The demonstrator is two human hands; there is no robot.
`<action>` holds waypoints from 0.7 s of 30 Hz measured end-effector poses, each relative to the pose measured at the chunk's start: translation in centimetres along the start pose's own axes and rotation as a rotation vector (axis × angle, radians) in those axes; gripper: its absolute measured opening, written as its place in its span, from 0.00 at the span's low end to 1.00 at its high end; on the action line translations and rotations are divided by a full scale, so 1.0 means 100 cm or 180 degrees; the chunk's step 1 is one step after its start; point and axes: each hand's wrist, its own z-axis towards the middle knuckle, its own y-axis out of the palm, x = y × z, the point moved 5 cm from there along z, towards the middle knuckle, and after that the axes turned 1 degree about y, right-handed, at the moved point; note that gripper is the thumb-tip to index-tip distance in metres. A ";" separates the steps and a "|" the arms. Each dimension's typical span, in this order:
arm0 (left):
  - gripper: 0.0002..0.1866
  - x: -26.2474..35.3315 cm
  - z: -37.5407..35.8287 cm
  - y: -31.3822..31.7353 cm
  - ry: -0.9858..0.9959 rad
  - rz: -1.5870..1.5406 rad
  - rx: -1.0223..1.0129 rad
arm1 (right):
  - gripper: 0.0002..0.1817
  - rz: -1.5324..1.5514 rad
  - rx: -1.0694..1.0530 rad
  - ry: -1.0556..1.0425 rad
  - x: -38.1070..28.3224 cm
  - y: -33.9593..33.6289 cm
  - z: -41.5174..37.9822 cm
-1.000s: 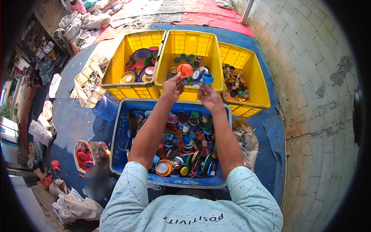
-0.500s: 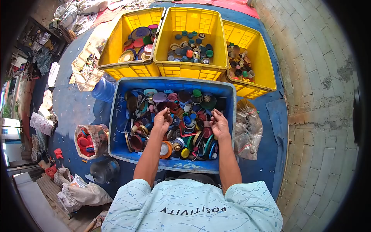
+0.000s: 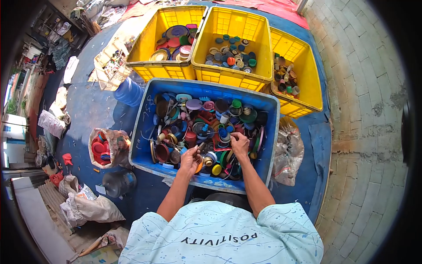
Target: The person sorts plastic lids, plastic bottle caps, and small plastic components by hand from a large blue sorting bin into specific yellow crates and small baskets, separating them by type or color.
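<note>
A large blue crate (image 3: pixel 144 104) holds many mixed plastic caps and lids (image 3: pixel 193 104) in several colours. My left hand (image 3: pixel 190 160) is over the crate's near part, its fingers pinched together near a small light-blue piece. To its right, my right hand (image 3: pixel 239 144) hovers over the pile beside some blue caps, with thumb and fingertips drawn together. What either hand grips, if anything, is too small to make out. A yellow cap (image 3: pixel 216 169) lies between the two hands, closer to the crate's near edge.
Three yellow crates (image 3: pixel 233 75) with sorted caps stand beyond. A sack of red lids (image 3: pixel 110 163), a clear jug (image 3: pixel 118 184) and a blue bottle (image 3: pixel 128 92) are on the left. A filled clear bag (image 3: pixel 288 160) sits right, near the block wall (image 3: pixel 356 127).
Both hands have moved nearer the body, and my right hand has also shifted left toward the blue caps. The whole view has shifted and tilted slightly.
</note>
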 end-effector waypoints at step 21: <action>0.05 -0.002 0.008 0.006 0.0048 0.0318 0.0024 | 0.20 -0.1351 0.0192 -0.0791 -0.031 0.024 0.000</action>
